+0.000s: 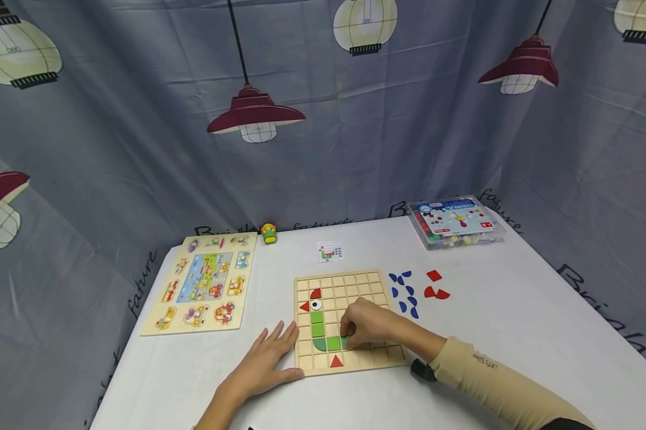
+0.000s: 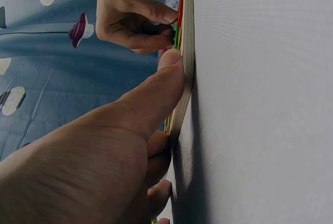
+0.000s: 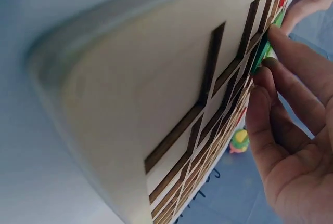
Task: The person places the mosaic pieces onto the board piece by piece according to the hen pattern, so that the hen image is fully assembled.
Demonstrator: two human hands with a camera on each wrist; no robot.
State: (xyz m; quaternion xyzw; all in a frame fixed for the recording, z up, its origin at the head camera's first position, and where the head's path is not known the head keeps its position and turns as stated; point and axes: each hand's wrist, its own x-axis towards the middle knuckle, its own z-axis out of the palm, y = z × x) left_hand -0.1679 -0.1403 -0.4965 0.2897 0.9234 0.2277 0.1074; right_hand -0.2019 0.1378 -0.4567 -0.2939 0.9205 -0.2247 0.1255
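A wooden grid board (image 1: 366, 292) lies on the white table. My right hand (image 1: 368, 322) pinches a dark green piece (image 3: 263, 51) between thumb and fingertips, low over the board's lower middle cells. To its left sit light green squares (image 1: 317, 330), a dark green rounded piece (image 1: 319, 344), a round eye piece (image 1: 316, 305), a red quarter-round piece (image 1: 315, 294) and a red triangle (image 1: 304, 306). Another red triangle (image 1: 336, 361) is in the bottom row. With fingers spread, my left hand (image 1: 264, 364) touches the board's left edge. Its thumb (image 2: 161, 86) lies against the board's side.
Blue half-round pieces (image 1: 410, 290) and red pieces (image 1: 434, 275) lie right of the board. A small pattern card (image 1: 329, 251) is behind it. A picture puzzle (image 1: 194, 286), a small toy figure (image 1: 268, 233) and a clear plastic box (image 1: 456, 222) stand farther out.
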